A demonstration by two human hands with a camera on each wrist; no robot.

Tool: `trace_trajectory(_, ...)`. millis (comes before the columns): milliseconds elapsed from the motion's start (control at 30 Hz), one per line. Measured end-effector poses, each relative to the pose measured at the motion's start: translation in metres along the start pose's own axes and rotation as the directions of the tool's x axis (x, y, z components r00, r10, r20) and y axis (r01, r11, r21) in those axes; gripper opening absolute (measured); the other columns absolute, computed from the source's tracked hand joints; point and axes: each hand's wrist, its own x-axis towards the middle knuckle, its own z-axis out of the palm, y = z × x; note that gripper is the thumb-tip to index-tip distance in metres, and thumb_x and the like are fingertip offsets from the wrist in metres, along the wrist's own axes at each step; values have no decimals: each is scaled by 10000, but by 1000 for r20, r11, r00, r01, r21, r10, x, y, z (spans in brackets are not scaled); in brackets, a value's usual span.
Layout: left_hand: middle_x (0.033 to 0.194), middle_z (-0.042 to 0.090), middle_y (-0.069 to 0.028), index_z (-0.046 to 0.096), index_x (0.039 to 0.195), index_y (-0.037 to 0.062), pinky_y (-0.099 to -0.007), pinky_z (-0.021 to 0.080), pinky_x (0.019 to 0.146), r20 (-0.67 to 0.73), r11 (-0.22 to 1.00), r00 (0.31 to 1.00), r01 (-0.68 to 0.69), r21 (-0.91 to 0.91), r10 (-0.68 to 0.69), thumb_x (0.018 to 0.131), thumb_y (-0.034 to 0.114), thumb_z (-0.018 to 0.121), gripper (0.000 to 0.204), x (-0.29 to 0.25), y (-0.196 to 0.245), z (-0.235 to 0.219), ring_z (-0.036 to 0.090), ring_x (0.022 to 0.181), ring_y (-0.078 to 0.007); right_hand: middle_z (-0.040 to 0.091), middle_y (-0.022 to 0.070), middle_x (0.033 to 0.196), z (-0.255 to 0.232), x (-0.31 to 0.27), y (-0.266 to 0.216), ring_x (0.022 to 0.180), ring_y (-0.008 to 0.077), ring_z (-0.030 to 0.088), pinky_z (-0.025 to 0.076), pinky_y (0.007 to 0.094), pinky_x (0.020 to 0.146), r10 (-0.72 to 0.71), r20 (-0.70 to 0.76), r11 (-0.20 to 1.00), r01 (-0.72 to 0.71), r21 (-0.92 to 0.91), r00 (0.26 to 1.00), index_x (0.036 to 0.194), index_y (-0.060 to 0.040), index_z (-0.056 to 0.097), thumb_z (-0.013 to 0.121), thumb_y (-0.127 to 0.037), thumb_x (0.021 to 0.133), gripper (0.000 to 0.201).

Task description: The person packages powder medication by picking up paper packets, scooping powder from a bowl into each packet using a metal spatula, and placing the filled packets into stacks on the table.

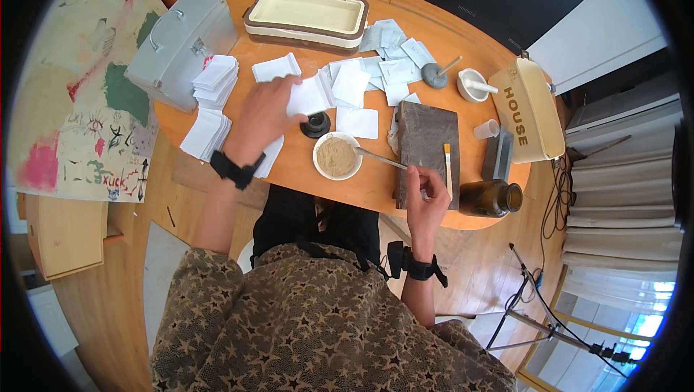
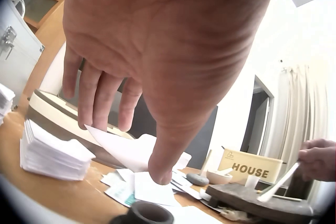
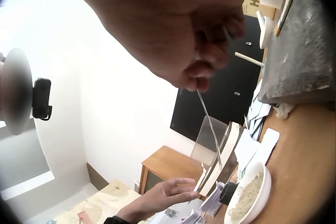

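Observation:
My left hand [image 1: 269, 116] pinches a white paper packet [image 1: 309, 96] between thumb and fingers; in the left wrist view the packet [image 2: 123, 148] tilts between the thumb and the fingertips. Below it stands a small black open-topped holder [image 1: 316, 126]. My right hand [image 1: 426, 200] pinches the thin handle of a small metal spatula [image 1: 387, 158]. The spatula's far end reaches the rim of a white bowl [image 1: 316, 166] of beige powder [image 1: 337, 156]. In the right wrist view, the spatula [image 3: 211, 129] points down and away from the fingers.
Stacked white packets [image 1: 206, 132] lie at the left beside a silver case [image 1: 181, 49]. Blue-white packets [image 1: 396, 70] spread behind the bowl. A dark stone slab [image 1: 426, 135] with a brush [image 1: 447, 168], a brown bottle [image 1: 486, 199] and a mortar [image 1: 471, 83] stand on the right.

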Motion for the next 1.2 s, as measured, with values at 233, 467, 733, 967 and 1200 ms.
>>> trace_trajectory(233,1307,628,-149,567,1331,72,-444,401,1082,-52,994,998,-52,-98,47,729,144,841,665,-42,33,27,553,1227,-346,542,-63,699,-2,1,-9,644,20,451,320,210,586,-3,-31,998,5,63,1000,920,-10,709,727,-231,972,228)
trace_trajectory(467,1272,624,-140,559,1324,74,-439,412,1074,-85,983,992,-108,-147,96,705,98,845,682,-59,57,30,539,1228,-348,561,-17,675,-1,1,-18,639,60,465,374,239,579,35,-18,999,-34,42,999,934,-1,706,705,-175,981,181)
trace_trajectory(733,1264,613,-133,550,1324,74,-430,415,1076,-67,975,992,-114,-193,102,703,82,842,687,-66,65,28,525,1242,-336,552,-19,665,0,2,-15,638,66,461,358,252,572,22,-25,1000,-22,1,999,936,-4,714,701,-191,984,194)
trace_trajectory(967,1299,610,-126,534,1356,77,-428,413,1079,-53,975,994,-106,-197,97,708,98,845,720,-69,63,29,530,1240,-324,547,-19,667,0,3,-6,651,75,459,363,256,594,-8,-49,1000,6,-26,999,940,-3,719,705,-201,982,203)
trace_trajectory(1200,1307,608,-127,536,1355,76,-426,411,1083,-56,976,994,-104,-192,95,710,104,846,717,-71,61,29,532,1239,-322,546,-16,678,-1,3,-7,657,76,450,376,252,608,16,-37,1000,-17,-14,999,939,3,715,701,-192,985,200)
